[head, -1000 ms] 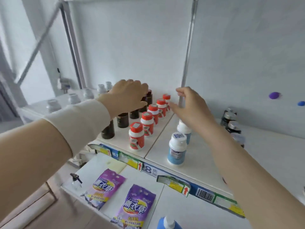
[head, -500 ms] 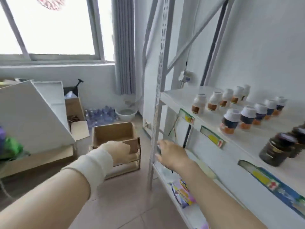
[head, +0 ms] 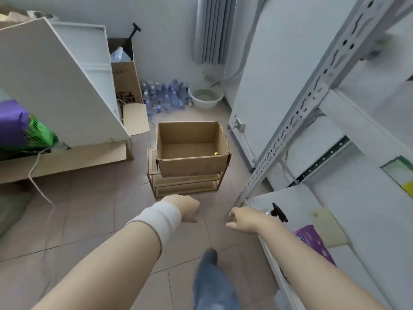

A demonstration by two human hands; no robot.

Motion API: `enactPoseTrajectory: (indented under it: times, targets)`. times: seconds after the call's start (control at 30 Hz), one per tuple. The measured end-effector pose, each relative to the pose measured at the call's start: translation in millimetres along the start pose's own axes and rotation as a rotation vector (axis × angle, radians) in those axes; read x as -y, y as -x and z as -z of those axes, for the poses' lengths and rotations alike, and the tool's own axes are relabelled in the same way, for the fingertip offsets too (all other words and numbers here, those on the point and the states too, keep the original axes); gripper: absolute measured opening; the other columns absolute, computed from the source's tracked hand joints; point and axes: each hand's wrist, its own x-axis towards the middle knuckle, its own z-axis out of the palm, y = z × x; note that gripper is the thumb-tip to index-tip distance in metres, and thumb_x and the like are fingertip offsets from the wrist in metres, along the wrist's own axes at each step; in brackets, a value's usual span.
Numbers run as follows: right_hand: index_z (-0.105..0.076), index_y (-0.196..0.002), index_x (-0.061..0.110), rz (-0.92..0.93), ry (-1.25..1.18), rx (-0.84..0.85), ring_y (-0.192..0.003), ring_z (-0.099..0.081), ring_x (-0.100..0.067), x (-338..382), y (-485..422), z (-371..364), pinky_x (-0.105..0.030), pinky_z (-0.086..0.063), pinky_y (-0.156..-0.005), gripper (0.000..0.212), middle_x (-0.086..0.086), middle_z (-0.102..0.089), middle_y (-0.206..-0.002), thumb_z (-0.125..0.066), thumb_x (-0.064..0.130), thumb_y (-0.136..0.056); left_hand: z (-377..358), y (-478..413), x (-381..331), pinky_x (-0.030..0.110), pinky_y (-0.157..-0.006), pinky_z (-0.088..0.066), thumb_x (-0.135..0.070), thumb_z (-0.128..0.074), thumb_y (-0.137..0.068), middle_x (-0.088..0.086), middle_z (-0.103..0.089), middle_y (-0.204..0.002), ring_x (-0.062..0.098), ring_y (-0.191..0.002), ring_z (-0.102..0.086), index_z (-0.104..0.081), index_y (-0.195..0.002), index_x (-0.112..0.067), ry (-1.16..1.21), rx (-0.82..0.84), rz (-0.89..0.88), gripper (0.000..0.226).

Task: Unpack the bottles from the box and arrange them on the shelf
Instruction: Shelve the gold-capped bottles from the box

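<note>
We read no text: dark print on tall cardboard box point(head: 125, 86) too blurred, lettering on purple packet point(head: 312, 240) and shelf label point(head: 400, 173) illegible

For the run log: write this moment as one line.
phase: facing cardboard box | left hand: empty, short of box | right hand: empty, beside shelf post | box: open, on wooden rack, small gold item inside

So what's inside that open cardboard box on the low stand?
The cardboard box shows a mostly bare bottom, with one small gold-coloured thing by its right wall, too small to identify. Its near wall hides the front strip of the bottom, so anything there cannot be seen.
</note>
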Motion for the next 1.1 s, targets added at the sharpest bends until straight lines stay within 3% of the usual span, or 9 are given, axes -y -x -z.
enactPoseTrajectory:
  times: [0.3, 0.63, 0.77, 0.9, 1.0, 1.1]
  targets:
    - [-0.037, -0.139, 0.017, 0.037, -0.062, 0.016, -0.123, -0.05, -0.026, -33.2, -141.6, 118.4, -0.037, -0.042, -0.1, 0.049, -0.008, -0.051, -0.136, -0.041, 0.04, -0.096, 103.8, -125.8, 70.4, 0.038, -0.094, -0.044, -0.037, -0.042, -0.096, 0.008, -0.054, -0.13, 0.03, -0.117, -0.053, -0.044, -0.132, -0.018, 0.174, -0.01, 0.045, 0.041]
    - [-0.043, -0.134, 0.018, 0.005, -0.094, 0.04, -0.118, -0.053, -0.024, -24.1, -297.9, 199.7, -0.036, -0.046, -0.094, 0.044, -0.005, -0.054, -0.131, -0.041, 0.039, -0.096, 140.2, -262.7, 161.8, 0.035, -0.098, -0.042, -0.034, -0.042, -0.096, 0.006, -0.054, -0.131, 0.025, -0.116, -0.052, -0.048, -0.131, -0.018, 0.402, 0.08, 0.06, 0.039]
    - [-0.047, -0.128, 0.016, -0.107, -0.187, 0.015, -0.112, -0.055, -0.025, -27.8, -354.1, 209.9, -0.035, -0.048, -0.09, 0.038, -0.007, -0.055, -0.127, -0.043, 0.035, -0.095, 144.9, -323.5, 183.2, 0.036, -0.099, -0.039, -0.034, -0.04, -0.097, 0.009, -0.046, -0.135, 0.027, -0.123, -0.046, -0.044, -0.136, -0.019, 0.457, 0.095, 0.086, 0.041]
    - [-0.037, -0.136, 0.014, -0.161, -0.278, 0.046, -0.12, -0.049, -0.027, -28.3, -417.5, 202.8, -0.037, -0.044, -0.095, 0.047, -0.009, -0.047, -0.135, -0.046, 0.032, -0.094, 132.2, -391.0, 193.0, 0.036, -0.095, -0.044, -0.032, -0.04, -0.097, 0.005, -0.053, -0.135, 0.026, -0.119, -0.052, -0.043, -0.135, -0.019, 0.468, 0.168, 0.04, 0.041]
    - [-0.033, -0.139, 0.009, -0.314, -0.391, 0.046, -0.123, -0.047, -0.029, -31.1, -479.9, 177.3, -0.038, -0.042, -0.099, 0.054, -0.011, -0.043, -0.138, -0.052, 0.027, -0.092, 108.0, -452.8, 195.7, 0.037, -0.094, -0.046, -0.03, -0.042, -0.097, 0.006, -0.051, -0.135, 0.026, -0.118, -0.052, -0.041, -0.135, -0.016, 0.53, 0.124, 0.05, 0.041]
    - [-0.023, -0.141, 0.0, -0.452, -0.307, 0.118, -0.126, -0.046, -0.029, -35.1, -528.2, 143.1, -0.037, -0.043, -0.097, 0.053, -0.016, -0.036, -0.139, -0.044, 0.014, -0.095, 74.5, -509.6, 198.4, 0.034, -0.091, -0.041, -0.029, -0.043, -0.097, 0.01, -0.049, -0.132, 0.027, -0.12, -0.047, -0.039, -0.133, -0.012, 0.553, 0.094, 0.135, 0.041]
